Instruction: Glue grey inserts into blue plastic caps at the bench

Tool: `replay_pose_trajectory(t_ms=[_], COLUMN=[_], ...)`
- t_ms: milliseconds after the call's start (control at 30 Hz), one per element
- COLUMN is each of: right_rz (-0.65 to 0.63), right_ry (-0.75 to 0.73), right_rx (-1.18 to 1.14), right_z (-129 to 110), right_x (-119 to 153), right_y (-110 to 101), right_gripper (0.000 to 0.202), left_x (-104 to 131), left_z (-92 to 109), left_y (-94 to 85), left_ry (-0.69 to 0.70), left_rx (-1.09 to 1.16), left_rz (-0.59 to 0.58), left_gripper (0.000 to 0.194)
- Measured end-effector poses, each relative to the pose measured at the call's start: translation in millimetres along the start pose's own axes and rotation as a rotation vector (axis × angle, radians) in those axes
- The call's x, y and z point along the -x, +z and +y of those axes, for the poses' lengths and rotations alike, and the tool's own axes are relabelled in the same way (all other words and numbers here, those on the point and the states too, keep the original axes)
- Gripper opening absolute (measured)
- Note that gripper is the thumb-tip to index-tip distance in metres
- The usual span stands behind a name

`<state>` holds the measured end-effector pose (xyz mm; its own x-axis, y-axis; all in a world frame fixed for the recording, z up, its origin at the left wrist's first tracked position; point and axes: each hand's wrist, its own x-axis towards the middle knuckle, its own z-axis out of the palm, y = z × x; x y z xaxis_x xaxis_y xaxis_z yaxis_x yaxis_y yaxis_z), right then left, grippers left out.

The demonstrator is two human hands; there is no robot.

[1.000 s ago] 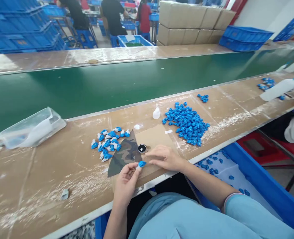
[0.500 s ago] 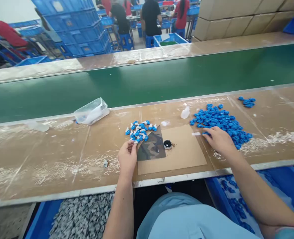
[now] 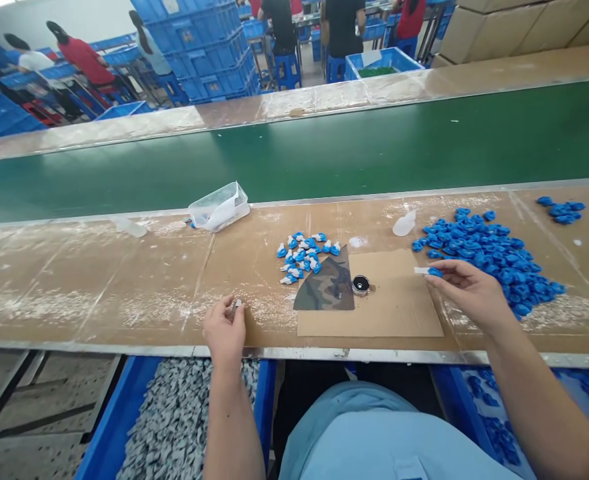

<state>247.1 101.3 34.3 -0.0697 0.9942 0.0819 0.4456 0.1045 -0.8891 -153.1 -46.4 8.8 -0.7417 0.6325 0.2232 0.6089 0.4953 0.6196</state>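
My left hand [image 3: 226, 333] is closed in a pinch on a small grey plastic piece [image 3: 237, 304], just above the brown tabletop. At the right, my right hand [image 3: 474, 293] pinches a small blue plastic piece [image 3: 434, 272] at the edge of a big pile of blue pieces [image 3: 499, 250]. Between the hands lies a cardboard sheet [image 3: 399, 313] with a camouflage-patterned patch [image 3: 328, 285] on it. A small round pot with a black centre [image 3: 360, 285] stands beside the patch. Left of it is a cluster of joined blue-and-white pieces [image 3: 302, 257].
Below the table edge stand a bin of grey pieces [image 3: 174, 407] and a blue bin [image 3: 454, 400] with blue pieces. A clear plastic tray [image 3: 219, 208] and a white translucent scoop-like piece [image 3: 404, 224] lie near the green conveyor belt [image 3: 294, 157]. Several people work beyond.
My left hand has left the blue-and-white cluster, moved left and closed on the grey piece. My right hand now holds a blue piece from the pile. The view has turned left.
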Motion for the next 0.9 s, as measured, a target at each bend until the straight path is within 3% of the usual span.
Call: replay_pose_trajectory(t_ms=[100, 200, 333, 400, 467, 600, 733, 900], right_rz=[-0.104, -0.207, -0.347, -0.399, -0.431, -0.436, -0.431, -0.355], right_ry=[-0.026, -0.017, 0.087, 0.135, 0.165, 0.173, 0.128, -0.078], right_rx=[-0.13, -0.203, -0.367, -0.447, -0.515, -0.614, -0.536, -0.368], right_z=[-9.1, -15.7, -20.2, -22.7, -25.5, -28.6, -26.2, -21.9], right_x=[5.9, 13.2, 20.0, 22.5, 24.4, 25.7, 23.5, 19.0], right_y=[13.6, 27.2, 41.3, 46.3, 50.4, 56.0, 58.4, 62.0], right_gripper=[0.044, 0.038, 0.038, 0.036, 0.034, 0.032, 0.029, 0.028], left_x=[-4.2, -4.3, 8.6, 23.0, 39.9, 67.3, 79.6, 83.9], left_z=[-6.4, -5.1, 15.8, 36.0, 58.9, 96.0, 110.5, 111.1], left_y=[3.6, 9.2, 13.1, 15.4, 20.7, 39.1, 55.3, 63.7], left_ry=[-0.031, -0.111, -0.253, -0.31, -0.389, -0.456, -0.459, -0.461], left_rx=[0.018, 0.096, 0.448, 0.68, 0.892, 1.098, 1.164, 1.159], left_rz=[-0.052, -0.017, 0.018, -0.097, -0.307, -0.592, -0.687, -0.716], left_gripper=[0.023, 0.022, 0.03, 0.036, 0.04, 0.038, 0.037, 0.037])
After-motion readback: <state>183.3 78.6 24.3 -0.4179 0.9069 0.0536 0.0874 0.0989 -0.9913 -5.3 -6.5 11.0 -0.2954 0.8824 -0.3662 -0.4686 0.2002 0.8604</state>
